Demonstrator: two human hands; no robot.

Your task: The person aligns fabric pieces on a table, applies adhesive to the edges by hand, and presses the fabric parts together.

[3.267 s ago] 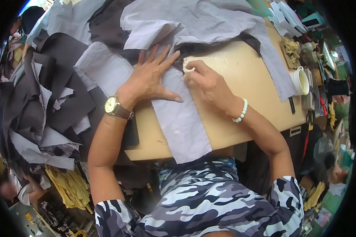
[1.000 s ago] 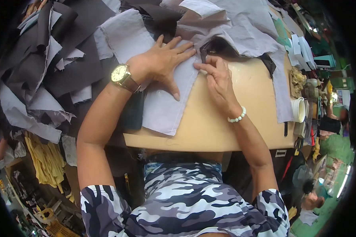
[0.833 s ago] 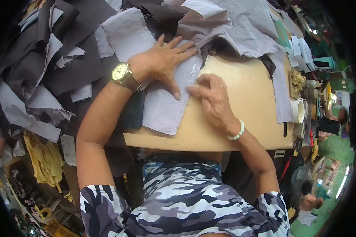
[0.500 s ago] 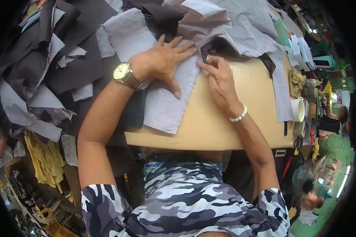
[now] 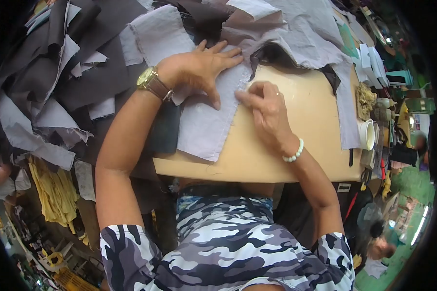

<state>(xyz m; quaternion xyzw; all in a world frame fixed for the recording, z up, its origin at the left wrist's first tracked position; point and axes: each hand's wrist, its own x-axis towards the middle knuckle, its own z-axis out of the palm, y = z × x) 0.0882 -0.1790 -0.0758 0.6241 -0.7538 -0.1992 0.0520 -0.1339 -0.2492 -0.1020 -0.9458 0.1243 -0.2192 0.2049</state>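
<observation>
A pale lilac-grey piece of fabric [image 5: 204, 128] lies over the table's near edge area, its right side frayed and stitched. Pressing down on it is my left hand [image 5: 201, 70], fingers spread wide, thumb toward me. My right hand [image 5: 268, 109] is at the frayed edge with thumb and index finger pinched together and the other fingers curled. A small whitish bit shows by those fingertips, too small to name. Beyond both hands, a larger crumpled lilac-grey cloth [image 5: 306, 36] with a dark lining joins up with the piece.
Dark and pale fabric pieces [image 5: 92, 72] are heaped at the left. The beige tabletop [image 5: 301, 160] shows at the right, with a white cup [image 5: 366, 135] and small items along its edge. Yellow cloth [image 5: 53, 189] hangs at lower left. Other people are partly visible at both sides.
My right hand has slid slightly toward me along the fabric's frayed edge. The left hand stays spread on the cloth, its wrist turned and raised a little.
</observation>
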